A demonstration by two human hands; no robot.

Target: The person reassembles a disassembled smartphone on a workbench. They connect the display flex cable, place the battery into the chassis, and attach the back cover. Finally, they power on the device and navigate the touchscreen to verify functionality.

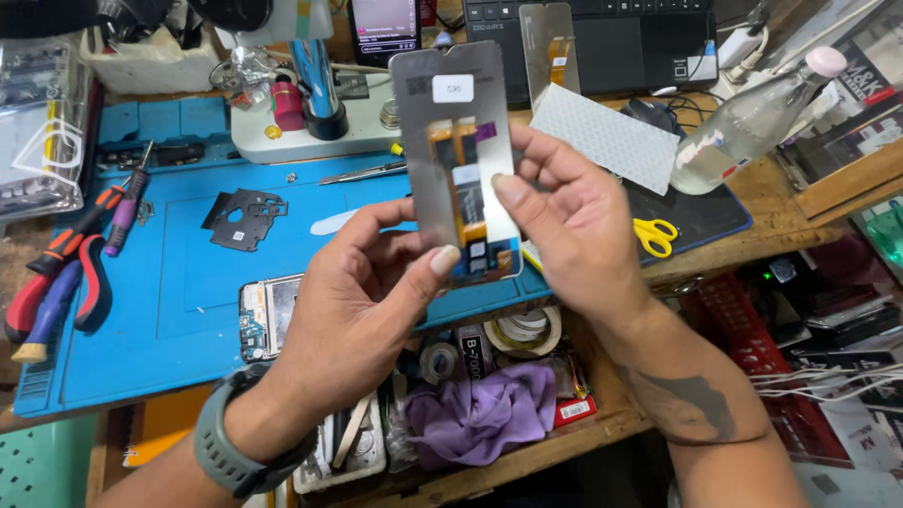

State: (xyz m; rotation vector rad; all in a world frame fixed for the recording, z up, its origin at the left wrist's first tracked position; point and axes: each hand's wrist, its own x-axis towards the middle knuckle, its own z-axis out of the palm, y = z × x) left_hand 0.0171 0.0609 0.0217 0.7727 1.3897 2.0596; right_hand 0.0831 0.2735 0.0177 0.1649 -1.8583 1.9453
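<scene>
We hold the phone display panel [458,160] upright between both hands, its back with the orange flex cable facing us. Our left hand [362,301] pinches its lower edge under the thumb; our right hand [574,221] grips the right edge, thumb pressed on the flex. Below our left fingers the opened phone frame [263,315] lies on the blue mat [179,282], so the panel is not yet fitted.

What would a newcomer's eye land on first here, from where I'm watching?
The grey phone screen panel held upright at centre, back side showing its orange flex cable, gripped by the left hand and right hand. Next, the bright blue work mat beneath, with red-handled pliers at its left edge and yellow scissors to the right.
</scene>
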